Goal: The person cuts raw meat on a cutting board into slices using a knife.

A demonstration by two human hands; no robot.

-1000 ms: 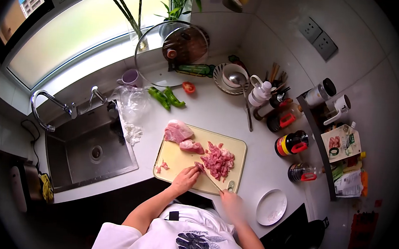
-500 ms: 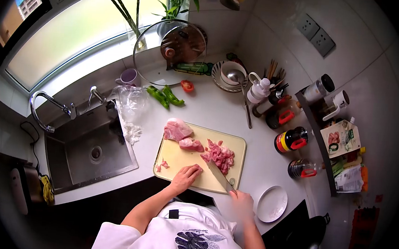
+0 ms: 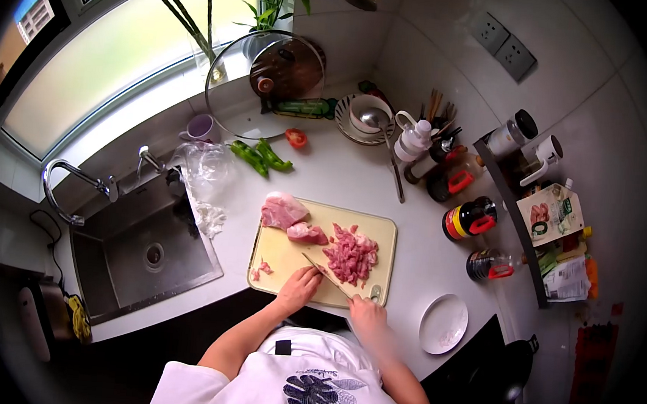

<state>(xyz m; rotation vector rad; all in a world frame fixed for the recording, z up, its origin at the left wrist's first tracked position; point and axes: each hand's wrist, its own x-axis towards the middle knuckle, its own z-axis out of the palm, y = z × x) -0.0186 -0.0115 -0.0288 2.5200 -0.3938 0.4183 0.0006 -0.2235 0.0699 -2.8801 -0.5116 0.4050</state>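
My right hand (image 3: 368, 316) grips the handle of a kitchen knife (image 3: 330, 278), its blade slanting up and left over the front of the cream cutting board (image 3: 285, 256). Close to that blade, my left hand (image 3: 299, 288) has its fingers curled down on a small piece of meat, mostly hidden now under the fingertips. Right of the knife lies a heap of cut raw meat (image 3: 351, 255). A large chunk of meat (image 3: 283, 210) and a smaller piece (image 3: 306, 233) rest at the board's back left. Small scraps (image 3: 261, 270) sit near its left edge.
Left of the board are a sink (image 3: 138, 244) and a plastic bag (image 3: 208, 166). Green peppers (image 3: 260, 157) and a cut tomato (image 3: 296, 138) lie behind it. To the right stand a white plate (image 3: 443, 324) and sauce bottles (image 3: 472, 218); a wok (image 3: 489, 367) is at the lower right.
The knife has moved left from the cut-meat heap to beside my left fingers, its blade now edge-on. My right hand has shifted left and slightly up; my left hand stays nearly in place.
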